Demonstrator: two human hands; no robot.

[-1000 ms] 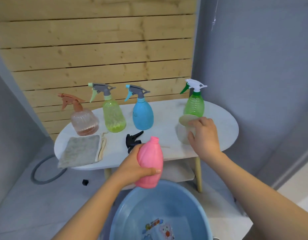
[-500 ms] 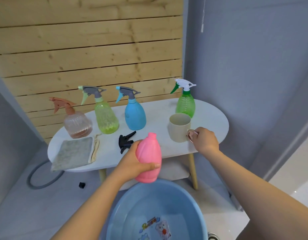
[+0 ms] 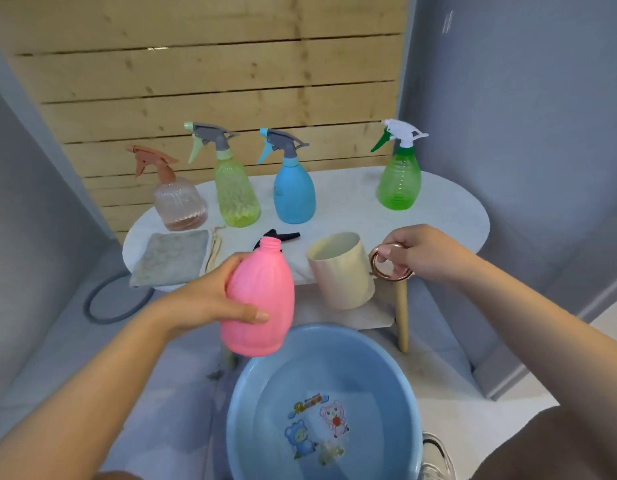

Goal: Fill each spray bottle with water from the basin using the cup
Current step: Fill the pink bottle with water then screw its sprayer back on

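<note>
Holding the uncapped pink bottle (image 3: 257, 299) upright over the basin's (image 3: 409, 407) eleven o'clock rim, the left hand (image 3: 210, 299) clamps its body; the right hand (image 3: 421, 252) pinches the cup's (image 3: 341, 271) ring handle, likely ready for scooping.

My left hand (image 3: 210, 299) covers part of the pink bottle (image 3: 262, 303), and my fingers behind it are out of sight. That bottle hides most of the black spray head (image 3: 282, 236) lying on the table (image 3: 449, 216). The cup (image 3: 341, 271) blocks the table's near edge. The basin (image 3: 320, 403) is cut off by the bottom edge, so its near rim is missing. My shoe (image 3: 436, 455) shows only partly. The white trigger of the green bottle (image 3: 399, 181) is blurred.
</note>
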